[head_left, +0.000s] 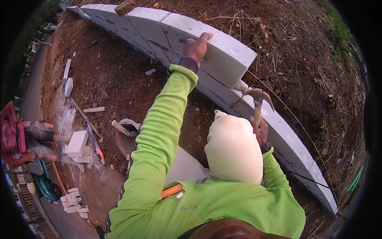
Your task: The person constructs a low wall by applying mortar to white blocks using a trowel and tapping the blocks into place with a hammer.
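My left hand (195,49) is closed over the upper edge of a white block (229,59), whose free end stands higher than the course beside it. In my right hand (260,131), closed round the wooden handle, is a hammer (259,96). Its curved metal head is over the lower course of the white block wall (292,145), close to the raised block's end. My bent knee (234,147), in pale cloth, is between my arms. Left of my left forearm is a bucket (123,141), partly hidden, with a wooden-handled tool in it.
A taut string (294,113) runs along the wall's far side. At left, a hand saw (89,131) with an orange handle lies near loose white blocks (77,143). A person in a red top (12,131) is there, beside a green wheelbarrow-like object (45,183).
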Demonstrator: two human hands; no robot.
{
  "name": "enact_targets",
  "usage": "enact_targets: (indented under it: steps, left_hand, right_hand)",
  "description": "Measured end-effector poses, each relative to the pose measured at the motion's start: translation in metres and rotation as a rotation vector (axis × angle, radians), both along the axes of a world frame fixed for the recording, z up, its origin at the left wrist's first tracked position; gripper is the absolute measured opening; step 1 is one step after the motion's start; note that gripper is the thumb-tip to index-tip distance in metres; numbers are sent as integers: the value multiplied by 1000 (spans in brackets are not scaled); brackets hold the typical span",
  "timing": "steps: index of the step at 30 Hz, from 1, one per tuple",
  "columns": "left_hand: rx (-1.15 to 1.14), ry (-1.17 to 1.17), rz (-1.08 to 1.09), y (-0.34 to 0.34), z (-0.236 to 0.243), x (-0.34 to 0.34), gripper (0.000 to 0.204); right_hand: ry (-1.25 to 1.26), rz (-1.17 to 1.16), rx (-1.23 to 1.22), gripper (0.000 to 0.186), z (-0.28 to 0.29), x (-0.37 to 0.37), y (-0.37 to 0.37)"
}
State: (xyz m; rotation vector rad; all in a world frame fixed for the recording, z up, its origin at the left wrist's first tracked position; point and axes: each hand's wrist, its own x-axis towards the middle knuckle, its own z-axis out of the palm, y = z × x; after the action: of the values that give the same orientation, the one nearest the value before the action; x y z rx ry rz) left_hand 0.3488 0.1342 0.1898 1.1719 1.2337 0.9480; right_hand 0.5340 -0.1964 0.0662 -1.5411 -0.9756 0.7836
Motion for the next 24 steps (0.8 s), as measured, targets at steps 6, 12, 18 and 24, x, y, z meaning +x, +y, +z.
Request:
enact_targets:
  steps: [6,12,18,24]
  left_hand:
    - [-31,-30,-45,-5,4,-5,106]
    - [7,-78,-83,-20,12,-10,100]
    - [-79,-87,-170,-12,15,1,68]
    - [-140,-108,-202,1,14,-20,71]
  right_hand:
    - [226,-201,137,25,-68,-26,62]
    - [193,-223,90,19,-51,-46,64]
    - [279,-139,67,21,-61,-45,68]
    - [251,-186,159,23,-51,-55,80]
